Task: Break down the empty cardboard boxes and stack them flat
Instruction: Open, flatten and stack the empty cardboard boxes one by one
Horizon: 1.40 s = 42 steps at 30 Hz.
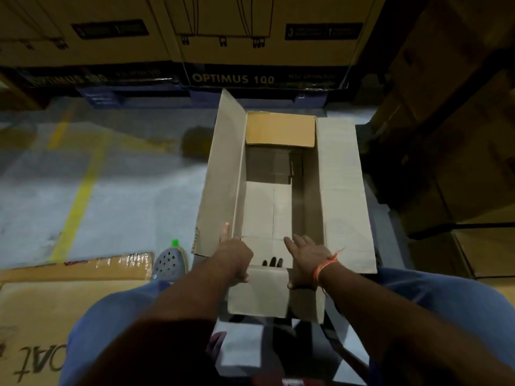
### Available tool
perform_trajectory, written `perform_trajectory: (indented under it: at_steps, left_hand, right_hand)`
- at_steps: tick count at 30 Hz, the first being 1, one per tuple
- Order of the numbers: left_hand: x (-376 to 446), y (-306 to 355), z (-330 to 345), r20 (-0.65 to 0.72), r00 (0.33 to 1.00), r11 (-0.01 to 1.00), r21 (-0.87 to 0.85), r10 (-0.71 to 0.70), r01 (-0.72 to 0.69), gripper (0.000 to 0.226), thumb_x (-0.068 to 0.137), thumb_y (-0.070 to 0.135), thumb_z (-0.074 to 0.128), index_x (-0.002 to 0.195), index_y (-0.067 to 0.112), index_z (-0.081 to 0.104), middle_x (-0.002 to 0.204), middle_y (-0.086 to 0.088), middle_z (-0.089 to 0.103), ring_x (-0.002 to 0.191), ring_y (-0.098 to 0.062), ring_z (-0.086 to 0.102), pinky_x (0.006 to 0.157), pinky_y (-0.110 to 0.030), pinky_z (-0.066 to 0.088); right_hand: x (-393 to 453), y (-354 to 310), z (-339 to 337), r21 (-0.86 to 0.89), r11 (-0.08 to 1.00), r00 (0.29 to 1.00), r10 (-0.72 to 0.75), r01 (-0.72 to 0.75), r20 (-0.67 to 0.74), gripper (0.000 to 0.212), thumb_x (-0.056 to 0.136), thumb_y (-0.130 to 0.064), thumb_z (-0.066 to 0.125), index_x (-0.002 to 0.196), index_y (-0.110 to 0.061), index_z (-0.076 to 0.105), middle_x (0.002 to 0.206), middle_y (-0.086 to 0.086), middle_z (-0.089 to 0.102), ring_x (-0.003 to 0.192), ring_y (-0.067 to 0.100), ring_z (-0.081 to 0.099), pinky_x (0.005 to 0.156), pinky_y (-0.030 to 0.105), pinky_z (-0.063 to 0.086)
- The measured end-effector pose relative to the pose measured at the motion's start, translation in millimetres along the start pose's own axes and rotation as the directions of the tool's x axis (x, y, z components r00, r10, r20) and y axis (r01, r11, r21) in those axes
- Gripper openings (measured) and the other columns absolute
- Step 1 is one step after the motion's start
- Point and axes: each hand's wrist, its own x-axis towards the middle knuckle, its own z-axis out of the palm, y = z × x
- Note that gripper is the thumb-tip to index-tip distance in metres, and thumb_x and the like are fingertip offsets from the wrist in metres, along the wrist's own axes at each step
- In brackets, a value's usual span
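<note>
**A:** Where was the box at that point?

**B:** The long open-topped pale-brown cardboard box [281,190] stood on the grey concrete floor [111,190], right in front of the person's knees and lengthwise away from them. Both long side flaps were splayed outward, the far short flap [280,129] was folded inward, and the near short flap [257,291] hung down toward them. It looked empty inside.

**A:** How would it handle?

**B:** My read: light, with stiff panels but weak at the creases. It should fold along the scores, not across them. The best holds looked like the flap edges and top corners; the bottom seam would need to give before it could go flat.

**A:** Grip?

**B:** The left hand [235,256] was at the near-left corner with the index finger straight along the left flap and the other fingers curled over the near flap's edge. The right hand [309,256] lay flat, fingers spread, palm pressing on the near rim with the thumb against the flap's right edge. It wasn't closed round anything.

**A:** Anything else nearby?

**B:** A flattened taped brown carton [55,288] lay on the floor to the left.
</note>
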Motion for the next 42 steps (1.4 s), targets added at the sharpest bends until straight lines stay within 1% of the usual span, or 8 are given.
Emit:
perform_trajectory:
  at_steps: [5,10,14,17,27,32,37,42]
  left_hand:
    - [-2,4,-14,0.164,0.984,0.996,-0.04,-0.07,0.078,0.058,0.094,0.058,0.06,0.138,0.02,0.058,0.151,-0.006,0.049,0.146,-0.032,0.037,0.107,-0.082,-0.005]
    - [12,4,-13,0.392,0.918,0.987,-0.115,-0.056,0.109,0.067,0.086,0.067,0.06,0.115,0.006,0.064,0.14,-0.017,0.058,0.125,-0.044,0.054,0.105,-0.069,0.04]
    - [11,11,-51,-0.088,0.996,0.98,-0.2,-0.012,-0.006,0.05,0.101,0.048,0.049,0.131,0.01,0.06,0.131,-0.013,0.061,0.12,-0.034,0.06,0.095,-0.041,0.048]
    - [34,-1,-80,-0.438,0.892,0.936,-0.347,-0.109,-0.056,0.042,0.101,0.036,0.052,0.137,0.015,0.052,0.132,-0.01,0.06,0.12,-0.029,0.057,0.097,-0.04,0.049]
    - [154,-82,-114,-0.432,0.877,0.934,-0.353,-0.21,0.049,0.057,0.095,0.025,0.054,0.148,0.012,0.039,0.161,-0.014,0.028,0.153,-0.038,0.012,0.123,-0.046,0.02]
    - [169,-107,-142,-0.734,0.664,0.989,-0.131,-0.145,0.071,0.069,0.09,0.022,0.056,0.153,0.01,0.031,0.156,-0.015,0.032,0.155,-0.042,-0.007,0.125,-0.057,0.001]
    - [185,-133,-176,-0.88,0.401,0.961,-0.187,-0.256,0.204,0.103,0.081,0.022,0.064,0.163,0.013,0.003,0.169,-0.015,-0.015,0.153,-0.043,-0.018,0.12,-0.07,0.004]
    - [219,-163,-189,-0.612,0.66,0.878,-0.449,-0.436,0.165,0.129,0.075,0.042,0.078,0.158,0.031,-0.02,0.169,-0.002,-0.018,0.153,-0.046,-0.014,0.113,-0.078,0.005]
  right_hand:
    - [1,-6,-8,0.025,0.994,0.973,-0.112,0.109,0.2,0.044,0.089,-0.041,0.067,0.126,-0.018,0.065,0.132,0.01,0.062,0.124,0.032,0.058,0.1,0.038,0.051]
    - [12,0,-11,0.208,0.968,0.916,-0.208,0.142,0.342,0.072,0.086,-0.061,0.068,0.144,-0.02,0.056,0.144,0.006,0.058,0.134,0.027,0.051,0.111,0.032,0.04]
    - [36,-6,-13,0.261,0.962,0.993,-0.055,0.08,-0.103,0.088,0.095,-0.047,0.057,0.162,-0.019,0.008,0.164,0.013,0.025,0.149,0.033,0.025,0.118,0.045,0.034]
    - [60,-6,-38,0.339,0.94,0.951,0.078,0.029,-0.298,0.097,0.093,-0.035,0.062,0.161,-0.02,-0.005,0.168,0.01,0.003,0.154,0.033,0.006,0.121,0.049,0.027]
    - [166,70,-108,0.315,0.944,0.921,0.207,-0.099,-0.331,0.092,0.092,-0.024,0.06,0.162,-0.015,0.001,0.17,0.009,-0.001,0.156,0.03,-0.001,0.126,0.04,0.013]
    - [190,86,-142,0.265,0.964,0.767,0.198,-0.038,-0.611,0.087,0.08,-0.033,0.059,0.158,-0.012,0.025,0.154,0.013,0.038,0.14,0.034,0.037,0.113,0.046,0.035]
    - [204,109,-185,0.208,0.978,0.642,0.18,-0.033,-0.745,0.112,0.078,-0.029,0.076,0.162,-0.019,0.002,0.17,0.007,0.001,0.155,0.029,0.007,0.121,0.049,0.02]
    - [247,133,-226,0.231,0.965,0.894,0.21,-0.124,-0.395,0.117,0.076,-0.031,0.078,0.161,-0.02,-0.002,0.169,0.0,0.001,0.155,0.031,0.002,0.119,0.057,0.017]
